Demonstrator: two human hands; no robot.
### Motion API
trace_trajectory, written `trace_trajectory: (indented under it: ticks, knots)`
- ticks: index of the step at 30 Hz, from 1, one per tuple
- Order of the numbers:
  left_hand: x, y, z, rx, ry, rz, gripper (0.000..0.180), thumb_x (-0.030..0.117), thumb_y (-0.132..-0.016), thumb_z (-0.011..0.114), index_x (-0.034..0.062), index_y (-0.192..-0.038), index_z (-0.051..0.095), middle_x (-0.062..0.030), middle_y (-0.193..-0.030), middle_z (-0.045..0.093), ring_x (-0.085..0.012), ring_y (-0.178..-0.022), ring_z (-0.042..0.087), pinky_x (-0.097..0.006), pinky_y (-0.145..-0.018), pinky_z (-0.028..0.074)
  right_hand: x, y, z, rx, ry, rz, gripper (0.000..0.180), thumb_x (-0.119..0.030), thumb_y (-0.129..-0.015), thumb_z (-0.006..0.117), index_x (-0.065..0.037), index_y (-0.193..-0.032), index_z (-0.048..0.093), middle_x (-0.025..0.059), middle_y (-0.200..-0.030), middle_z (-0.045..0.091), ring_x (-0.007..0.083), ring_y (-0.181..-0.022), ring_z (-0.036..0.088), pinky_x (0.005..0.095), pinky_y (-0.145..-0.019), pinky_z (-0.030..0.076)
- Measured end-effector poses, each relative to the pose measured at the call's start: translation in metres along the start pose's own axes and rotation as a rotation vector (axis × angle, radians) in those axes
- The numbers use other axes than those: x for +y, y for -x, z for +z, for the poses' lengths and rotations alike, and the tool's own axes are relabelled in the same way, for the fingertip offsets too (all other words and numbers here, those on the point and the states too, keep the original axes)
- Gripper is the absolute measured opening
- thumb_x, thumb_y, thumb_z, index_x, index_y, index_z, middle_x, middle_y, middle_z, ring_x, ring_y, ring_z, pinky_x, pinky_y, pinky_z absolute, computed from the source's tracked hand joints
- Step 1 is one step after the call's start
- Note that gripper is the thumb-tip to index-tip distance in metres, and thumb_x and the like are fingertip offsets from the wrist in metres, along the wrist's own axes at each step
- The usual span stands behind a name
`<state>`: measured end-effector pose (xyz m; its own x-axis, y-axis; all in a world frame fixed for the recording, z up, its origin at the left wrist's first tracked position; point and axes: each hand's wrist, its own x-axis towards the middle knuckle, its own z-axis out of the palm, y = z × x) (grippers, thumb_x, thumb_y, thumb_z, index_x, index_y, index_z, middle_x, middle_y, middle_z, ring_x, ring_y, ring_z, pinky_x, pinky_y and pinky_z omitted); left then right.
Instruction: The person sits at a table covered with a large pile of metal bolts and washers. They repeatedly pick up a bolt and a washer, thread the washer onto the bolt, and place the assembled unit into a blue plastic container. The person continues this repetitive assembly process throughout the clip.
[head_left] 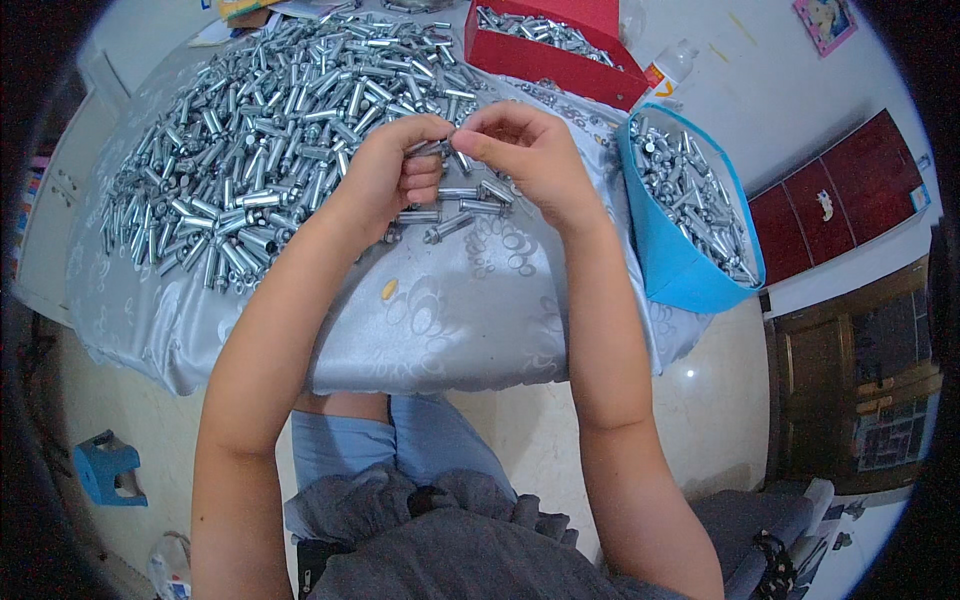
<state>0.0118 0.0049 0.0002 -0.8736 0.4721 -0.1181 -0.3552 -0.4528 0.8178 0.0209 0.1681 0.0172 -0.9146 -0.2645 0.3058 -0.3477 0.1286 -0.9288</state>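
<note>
Over the table's near middle, my left hand [390, 170] is closed around a silvery metal expansion bolt [428, 149], its fingers curled under. Thumb and forefinger of my right hand [535, 160] pinch together at the bolt's right end, where the fingertips of both hands meet. Whether a small nut or washer is between them is hidden. Several loose expansion bolts [455, 228] lie on the cloth just below my hands. To the left and beyond spreads a large heap of similar bolts [290, 130].
A silvery patterned tablecloth [450, 330] covers the round table. On the right stands a blue fabric bin [690, 275] full of bolts. At the back are a red box [550, 72] with more bolts and a plastic bottle [670, 70]. A blue stool [105, 467] is on the floor at left.
</note>
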Motion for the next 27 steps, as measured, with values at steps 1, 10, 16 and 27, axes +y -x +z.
trace_trajectory:
  ticks: [1,10,16,27]
  knots:
    - [0.000,0.000,0.000,0.005,0.004,0.011,0.015,0.022,-0.082,0.046,0.0089,-0.078,0.051,0.0078,-0.051,0.023,-0.0047,-0.042,0.020,-0.021,-0.038,0.018,0.000,0.000,0.001,0.002,0.008,-0.009,0.015,-0.010,-0.074,0.066,-0.002,-0.086,0.061,0.0013,-0.080,0.060,0.0067,-0.072,0.054,0.0195,-0.066,0.044]
    - [0.007,0.006,0.007,0.120,-0.026,0.004,0.024,0.032,-0.082,0.052,0.0093,-0.075,0.049,0.0076,-0.050,0.025,-0.0043,-0.043,0.021,-0.020,-0.040,0.019,0.003,0.000,0.007,0.020,0.244,-0.160,0.015,-0.010,-0.075,0.064,-0.001,-0.088,0.063,0.0019,-0.083,0.061,0.0077,-0.077,0.054,0.0207,-0.070,0.044]
    - [0.001,0.002,0.008,0.045,-0.175,0.055,0.026,0.032,-0.082,0.055,0.0063,-0.079,0.053,0.0085,-0.052,0.027,-0.0033,-0.043,0.022,-0.020,-0.040,0.019,0.016,-0.007,-0.007,0.122,0.170,-0.237,0.015,-0.010,-0.072,0.064,-0.004,-0.085,0.064,0.0053,-0.082,0.061,0.0128,-0.072,0.056,0.0240,-0.066,0.044]
    - [0.005,0.003,0.003,0.183,-0.127,0.075,0.023,0.027,-0.080,0.054,0.0046,-0.075,0.055,0.0092,-0.049,0.026,-0.0034,-0.042,0.022,-0.020,-0.040,0.020,0.064,-0.015,-0.014,0.289,1.147,-0.116,0.023,-0.014,-0.072,0.054,-0.014,-0.091,0.066,0.0132,-0.098,0.056,0.0294,-0.097,0.047,0.0407,-0.083,0.038]
